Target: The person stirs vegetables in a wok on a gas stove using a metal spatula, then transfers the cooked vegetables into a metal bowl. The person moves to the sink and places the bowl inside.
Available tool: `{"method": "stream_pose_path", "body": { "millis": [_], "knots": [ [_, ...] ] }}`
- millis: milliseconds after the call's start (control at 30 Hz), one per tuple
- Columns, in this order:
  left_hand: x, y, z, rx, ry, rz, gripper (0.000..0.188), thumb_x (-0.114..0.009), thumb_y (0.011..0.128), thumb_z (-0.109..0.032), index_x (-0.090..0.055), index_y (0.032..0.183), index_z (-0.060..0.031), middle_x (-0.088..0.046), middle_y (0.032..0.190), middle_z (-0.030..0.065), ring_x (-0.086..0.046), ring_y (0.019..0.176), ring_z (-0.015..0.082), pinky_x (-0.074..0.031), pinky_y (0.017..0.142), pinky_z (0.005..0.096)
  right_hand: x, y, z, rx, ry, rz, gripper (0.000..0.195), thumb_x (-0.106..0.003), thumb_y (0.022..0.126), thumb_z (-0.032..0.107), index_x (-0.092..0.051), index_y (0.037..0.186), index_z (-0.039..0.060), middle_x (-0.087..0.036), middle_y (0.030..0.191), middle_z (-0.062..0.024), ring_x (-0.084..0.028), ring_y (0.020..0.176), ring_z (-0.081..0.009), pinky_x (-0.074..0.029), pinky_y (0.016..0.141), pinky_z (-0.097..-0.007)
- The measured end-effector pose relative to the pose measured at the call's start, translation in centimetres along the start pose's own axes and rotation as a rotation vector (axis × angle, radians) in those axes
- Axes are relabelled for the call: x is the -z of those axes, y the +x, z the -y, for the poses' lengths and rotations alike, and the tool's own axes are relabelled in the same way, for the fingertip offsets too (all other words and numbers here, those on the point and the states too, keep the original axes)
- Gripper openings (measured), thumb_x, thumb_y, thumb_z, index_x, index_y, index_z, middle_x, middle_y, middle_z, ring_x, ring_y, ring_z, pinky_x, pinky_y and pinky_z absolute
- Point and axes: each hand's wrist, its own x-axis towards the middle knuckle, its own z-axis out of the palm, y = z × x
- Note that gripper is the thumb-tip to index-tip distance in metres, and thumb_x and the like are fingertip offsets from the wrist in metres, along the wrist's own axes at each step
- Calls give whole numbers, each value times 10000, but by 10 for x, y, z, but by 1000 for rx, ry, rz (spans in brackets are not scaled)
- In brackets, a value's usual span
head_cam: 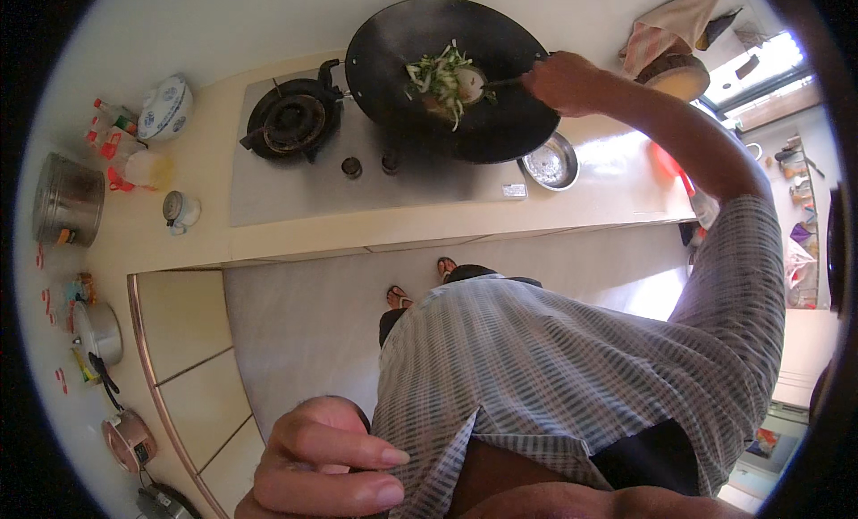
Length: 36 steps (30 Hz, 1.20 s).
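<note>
My right hand [562, 83] is closed around the handle of a cooking spatula or ladle [503, 82], reaching over the right rim of a large black wok [395, 43]. Chopped green and white vegetables [436, 76] lie in the middle of the wok, against the utensil's pale head. Close to the camera at the bottom is my left hand [328, 462], fingers curled, well away from the stove. A dark edge shows behind its thumb; whether the hand holds anything is unclear. The wok covers the right part of a steel gas cooktop [436, 190].
An uncovered black burner [293, 123] is left of the wok. Beside the wok's lower right stands a metal bowl [551, 162]. Along the left are a lidded patterned bowl [165, 108], bottles [120, 143], a glass jar [181, 209] and a steel pot [69, 200]. A cloth [663, 29] hangs upper right.
</note>
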Motion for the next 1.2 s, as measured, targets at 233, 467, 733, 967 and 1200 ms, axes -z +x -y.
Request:
{"method": "stream_pose_path", "body": {
  "millis": [233,467,733,967,1200],
  "knots": [
    [-28,6,20,-31,36,-44,253,-528,1003,-321,-527,1117,-95,-615,1054,189,-607,835,367,-527,660,450,-36,-40,-79,-90,71,74,389,-726,793,114,-617,1153,16,-697,1008,-247,-702,978,-371,-575,842,-508],
    [-51,16,29,92,88,-15,268,-509,1007,-346,-529,1105,-98,-618,1029,183,-604,802,369,-517,649,458,-78,29,-84,-96,387,-195,367,-689,810,67,-585,1139,-59,-690,922,-264,-699,927,-423,-582,807,-503],
    [-58,14,38,33,60,-3,283,-494,1011,-362,-528,1102,-97,-618,1027,183,-603,812,377,-512,642,460,-34,3,-1,239,-308,-513,266,-676,875,117,-586,1037,-73,-696,879,-204,-738,834,-306,-622,666,-397],
    [-50,14,38,-21,42,4,281,-501,1016,-352,-524,1111,-88,-614,1044,186,-606,827,375,-530,655,453,-39,-51,-16,-59,-2,-252,273,-713,846,87,-601,1040,-69,-710,900,-219,-739,854,-323,-611,698,-410],
    [-40,16,33,-15,46,35,261,-521,1012,-327,-520,1120,-90,-613,1050,184,-608,830,375,-535,645,451,-36,-71,-56,-107,614,-43,413,-788,724,85,-598,1059,-63,-690,1026,-250,-697,947,-367,-561,810,-455]
  ]
}}
